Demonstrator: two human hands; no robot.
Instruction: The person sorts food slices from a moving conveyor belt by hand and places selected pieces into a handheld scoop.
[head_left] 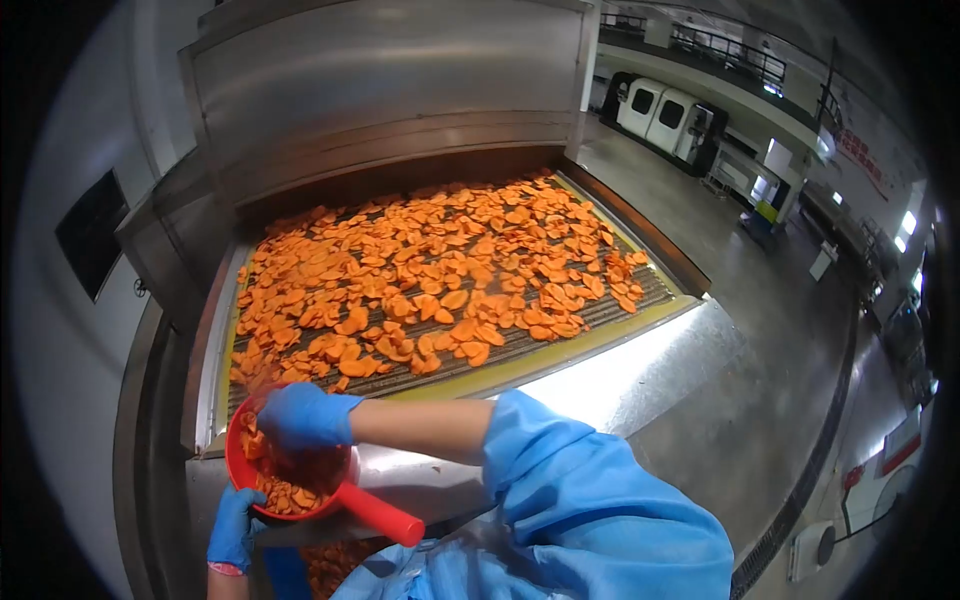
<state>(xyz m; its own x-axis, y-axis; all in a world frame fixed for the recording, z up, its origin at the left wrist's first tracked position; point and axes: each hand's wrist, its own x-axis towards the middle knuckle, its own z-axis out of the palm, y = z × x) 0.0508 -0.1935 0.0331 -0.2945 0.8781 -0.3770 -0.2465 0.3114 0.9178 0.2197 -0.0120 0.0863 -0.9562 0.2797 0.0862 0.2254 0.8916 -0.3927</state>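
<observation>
My left hand (235, 525), in a blue glove, grips the lower left rim of a red plastic dipper (385, 515) whose handle points down to the right. Orange-brown sliced pieces (290, 498) lie inside it. My right hand (305, 415), also gloved in blue, reaches across from the right over the dipper's upper edge. Its fingers go down into the bowl and are smeared and hidden there, so what they hold does not show. Just beyond the dipper, many orange slices (450, 275), resembling carrot, are spread over a ridged conveyor belt (600, 310).
A metal hood (390, 80) rises behind the belt. A sloping metal sheet (640, 360) edges its near side. Below the dipper stands a blue container (285, 572) beside more orange pieces (335, 565). White machinery (655, 115) stands far right across the grey floor (690, 260).
</observation>
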